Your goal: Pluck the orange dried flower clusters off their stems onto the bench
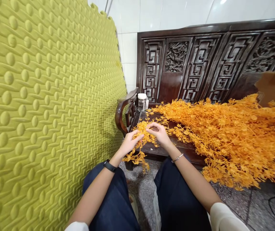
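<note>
Over the left end of the dark wooden bench, both hands are at a small orange sprig (142, 128) of what looks like dried or artificial foliage. My left hand (129, 143) grips it from the left, thumb and fingers closing on its stems. From the right, my right hand (159, 134) pinches at the same sprig with thumb and forefinger; the exact bit between these fingertips is too small to make out. Part of the sprig droops below the bench's front edge. A large heap of orange foliage (236, 134) spreads to the right of my right hand.
A clear jar with a white lid (141, 102) stands by the curved armrest (121, 112). Behind rises the carved bench back (173, 86). Yellow-green foam mat (55, 96) stands along the left. Brown cardboard (274, 88) lies at right; a black cable (270, 200) is on the floor.
</note>
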Action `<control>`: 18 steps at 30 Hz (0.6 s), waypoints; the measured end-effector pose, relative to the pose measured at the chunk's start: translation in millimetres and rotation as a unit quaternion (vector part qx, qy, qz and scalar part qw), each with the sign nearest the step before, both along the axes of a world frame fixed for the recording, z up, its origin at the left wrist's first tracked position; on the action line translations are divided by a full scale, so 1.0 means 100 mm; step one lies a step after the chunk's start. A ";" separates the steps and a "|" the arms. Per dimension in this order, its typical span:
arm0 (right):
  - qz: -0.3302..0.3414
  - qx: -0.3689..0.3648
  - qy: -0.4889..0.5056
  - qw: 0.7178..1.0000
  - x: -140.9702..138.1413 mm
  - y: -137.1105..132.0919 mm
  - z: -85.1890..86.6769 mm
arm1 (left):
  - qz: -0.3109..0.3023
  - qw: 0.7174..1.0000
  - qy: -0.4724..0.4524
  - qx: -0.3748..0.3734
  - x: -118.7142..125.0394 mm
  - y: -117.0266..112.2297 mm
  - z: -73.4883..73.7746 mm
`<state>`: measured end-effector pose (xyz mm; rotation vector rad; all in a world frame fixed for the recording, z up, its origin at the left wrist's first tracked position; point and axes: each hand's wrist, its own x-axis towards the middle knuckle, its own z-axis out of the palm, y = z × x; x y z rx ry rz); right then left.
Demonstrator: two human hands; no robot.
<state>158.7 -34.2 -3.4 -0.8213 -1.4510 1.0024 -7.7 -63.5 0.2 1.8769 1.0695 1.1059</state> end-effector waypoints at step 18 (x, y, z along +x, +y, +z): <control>-0.234 -0.099 -0.094 0.963 0.61 0.94 -0.32 | 0.005 0.973 -0.174 -0.152 -0.03 -0.21 -0.06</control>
